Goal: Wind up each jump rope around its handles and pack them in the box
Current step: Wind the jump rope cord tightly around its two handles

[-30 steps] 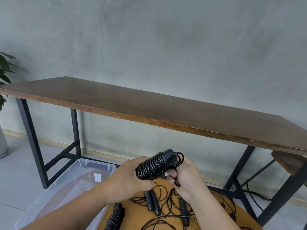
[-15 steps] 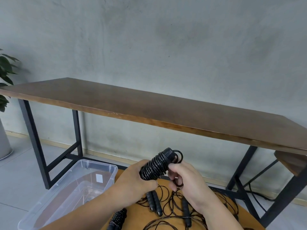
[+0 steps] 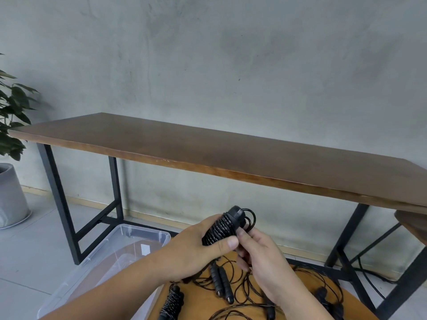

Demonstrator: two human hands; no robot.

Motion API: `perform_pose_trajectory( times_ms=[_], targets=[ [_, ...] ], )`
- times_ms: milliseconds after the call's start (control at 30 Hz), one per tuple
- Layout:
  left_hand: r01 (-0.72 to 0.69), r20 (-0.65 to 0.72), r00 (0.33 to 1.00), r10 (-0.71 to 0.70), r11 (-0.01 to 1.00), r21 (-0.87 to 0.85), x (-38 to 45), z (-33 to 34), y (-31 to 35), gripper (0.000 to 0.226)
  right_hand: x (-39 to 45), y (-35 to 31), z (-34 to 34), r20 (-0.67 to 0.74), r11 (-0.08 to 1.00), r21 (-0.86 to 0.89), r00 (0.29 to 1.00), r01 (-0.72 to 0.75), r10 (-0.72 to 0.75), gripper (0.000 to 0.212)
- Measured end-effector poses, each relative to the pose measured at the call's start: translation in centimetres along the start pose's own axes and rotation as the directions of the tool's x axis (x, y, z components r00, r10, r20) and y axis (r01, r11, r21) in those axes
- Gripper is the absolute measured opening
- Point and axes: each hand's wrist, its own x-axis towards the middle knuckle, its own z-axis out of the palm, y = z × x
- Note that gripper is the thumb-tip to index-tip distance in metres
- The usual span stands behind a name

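Only a blank white label [image 3: 145, 249] inside the box [image 3: 143, 233].

My wound rope [image 3: 220, 229] looks glossy black; the box [image 3: 147, 233] is clear plastic, the worktop [image 3: 198, 303] smooth wood.

Two wound ropes [image 3: 221, 229], perhaps three loose [image 3: 221, 282], one box [image 3: 129, 236]
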Motion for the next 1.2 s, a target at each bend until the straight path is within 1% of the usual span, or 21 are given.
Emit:
perform_pose_trajectory(
  times_ms=[67, 133, 200, 267, 333, 433, 533, 600, 667, 700, 733, 767, 833, 900, 967, 1033, 1067, 1133, 1167, 1200],
  targets=[
    [0.041, -0.025, 0.999, -0.041, 0.999, -0.004, 0.2, -0.1, 0.5, 0.057, 0.0, -0.3, 0.2, -0.032, 0.999, -0.039, 0.999, -0.006, 0.005, 0.033],
    [0.077, -0.033, 0.996, -0.078, 0.997, -0.024, 0.4, -0.4, 1.1, 0.050, 0.0, -0.4, 0.4, -0.046, 0.998, -0.059, 0.999, -0.012, 0.009, 0.034],
    [0.096, 0.003, 0.995, -0.096, 0.994, -0.048, 0.5, -1.1, 1.5, 0.037, -0.1, -0.3, 0.8, -0.048, 0.997, -0.071, 0.998, -0.035, 0.031, 0.037],
    [0.117, 0.041, 0.992, -0.116, 0.993, -0.022, 0.7, -1.5, 1.5, 0.028, -0.2, 0.0, 1.1, -0.063, 0.995, -0.076, 0.997, -0.059, 0.055, 0.036],
    [0.136, 0.040, 0.990, -0.136, 0.991, 0.010, 1.0, -1.1, 1.3, 0.029, -0.1, 0.0, 1.3, -0.077, 0.995, -0.067, 0.994, -0.078, 0.072, 0.035],
    [0.126, -0.062, 0.991, -0.121, 0.989, 0.077, 1.2, 0.2, 0.8, 0.036, 0.3, -0.2, 1.1, -0.085, 0.991, -0.097, 0.993, -0.096, 0.088, 0.035],
    [0.086, -0.133, 0.988, -0.079, 0.995, 0.050, 1.4, 0.9, 0.2, 0.029, 0.4, -0.3, 1.0, -0.069, 0.983, -0.150, 0.993, -0.103, 0.094, 0.038],
    [0.102, -0.148, 0.985, -0.093, 0.993, 0.053, 1.4, 1.2, -0.3, 0.021, 0.4, -0.1, 0.8, -0.053, 0.971, -0.205, 0.992, -0.127, 0.118, 0.038],
    [0.120, -0.154, 0.982, -0.113, 0.992, 0.040, 1.5, 1.4, -1.0, 0.023, 0.2, 0.1, 0.4, -0.019, 0.971, -0.177, 0.987, -0.163, 0.162, 0.032],
    [0.131, -0.162, 0.978, -0.128, 0.991, 0.005, 1.5, 1.4, -1.3, 0.024, 0.1, 0.0, 0.2, -0.003, 0.974, -0.148, 0.985, -0.173, 0.175, 0.025],
    [0.146, -0.165, 0.974, -0.155, 0.987, -0.068, 1.5, 1.3, -1.5, 0.024, 0.0, -0.1, -0.1, 0.007, 0.977, -0.128, 0.985, -0.172, 0.174, 0.019],
    [0.161, -0.155, 0.970, -0.186, 0.974, -0.159, 1.5, 1.2, -1.6, 0.025, -0.2, -0.2, -0.3, 0.002, 0.980, -0.116, 0.987, -0.162, 0.163, 0.020],
    [0.190, -0.108, 0.967, -0.232, 0.933, -0.305, 1.5, 1.2, -1.7, 0.027, -0.4, -0.3, -0.8, -0.044, 0.982, -0.126, 0.989, -0.142, 0.138, 0.036],
    [0.206, -0.075, 0.964, -0.254, 0.896, -0.395, 1.6, 1.2, -1.8, 0.029, -0.8, -0.4, -0.8, -0.092, 0.965, -0.247, 0.993, -0.088, 0.067, 0.047],
    [0.210, -0.056, 0.962, -0.267, 0.856, -0.473, 1.6, 1.3, -1.6, 0.030, -1.2, -0.2, -0.6, -0.109, 0.930, -0.368, 0.994, -0.013, -0.029, 0.044],
    [0.227, -0.035, 0.957, -0.289, 0.816, -0.532, 1.6, 1.3, -1.4, 0.032, -1.7, 0.0, -0.4, -0.118, 0.910, -0.408, 0.984, 0.076, -0.135, 0.031],
    [0.237, -0.022, 0.954, -0.298, 0.800, -0.552, 1.6, 1.3, -1.2, 0.033, -1.9, 0.0, -0.4, -0.123, 0.897, -0.427, 0.975, 0.119, -0.187, 0.028],
    [0.253, -0.002, 0.950, -0.314, 0.769, -0.587, 1.5, 1.4, -1.1, 0.036, -2.0, 0.1, -0.9, -0.101, 0.816, -0.533, 0.941, 0.224, -0.324, 0.029],
    [0.260, 0.007, 0.947, -0.322, 0.750, -0.609, 1.5, 1.4, -1.1, 0.037, -2.0, 0.1, -1.1, -0.074, 0.775, -0.574, 0.926, 0.263, -0.370, 0.033],
    [0.265, 0.015, 0.944, -0.329, 0.730, -0.630, 1.5, 1.3, -1.2, 0.038, -2.0, 0.0, -1.3, -0.047, 0.759, -0.584, 0.922, 0.287, -0.384, 0.039]
  ],
)
